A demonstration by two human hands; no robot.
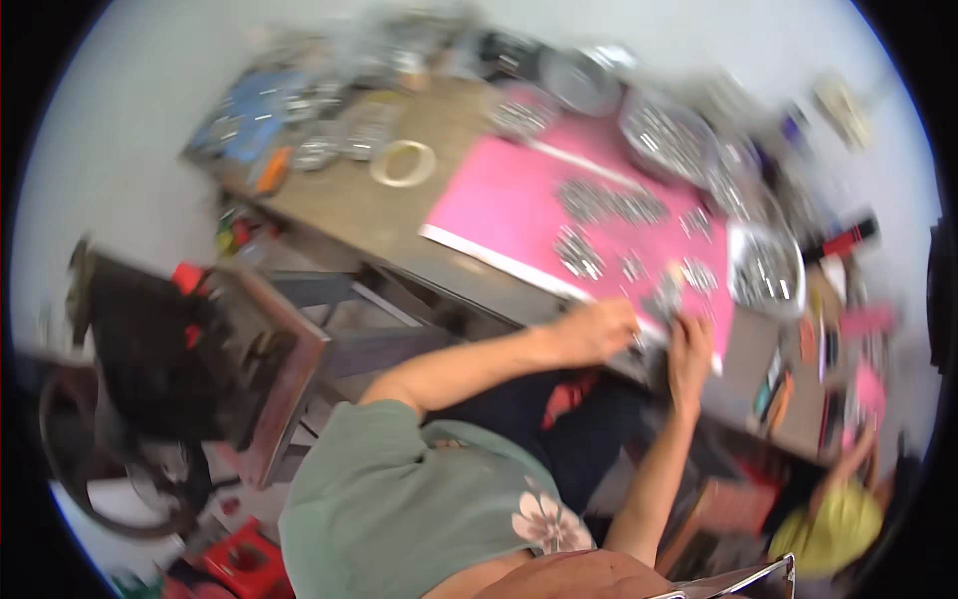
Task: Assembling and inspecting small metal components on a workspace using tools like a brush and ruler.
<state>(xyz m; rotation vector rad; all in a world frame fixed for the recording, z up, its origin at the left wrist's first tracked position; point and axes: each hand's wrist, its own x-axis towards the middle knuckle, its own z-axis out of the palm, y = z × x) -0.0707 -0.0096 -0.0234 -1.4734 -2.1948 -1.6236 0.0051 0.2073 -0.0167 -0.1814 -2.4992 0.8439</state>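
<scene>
Over the front edge of a pink sheet (499,190), my left hand (599,331) is closed with its fingertips pinched. My right hand (691,349) sits close beside it, apart from it, fingers bent together. Anything between the fingers is too small and blurred to name. A greyish, shiny item (664,299) lies just beyond the right fingertips. Small silvery metal pieces lie in piles on the sheet: a long pile (609,203), a rounder pile (579,253) and a smaller one (699,275) near my right hand.
A white tray of metal parts (766,268) stands at right, and a larger tub (667,138) at the back. A tape roll (403,163) lies left on the table. Pliers with orange handles (780,401) lie at right. A machine with a handwheel (120,449) stands left. Another person (833,524) is at lower right.
</scene>
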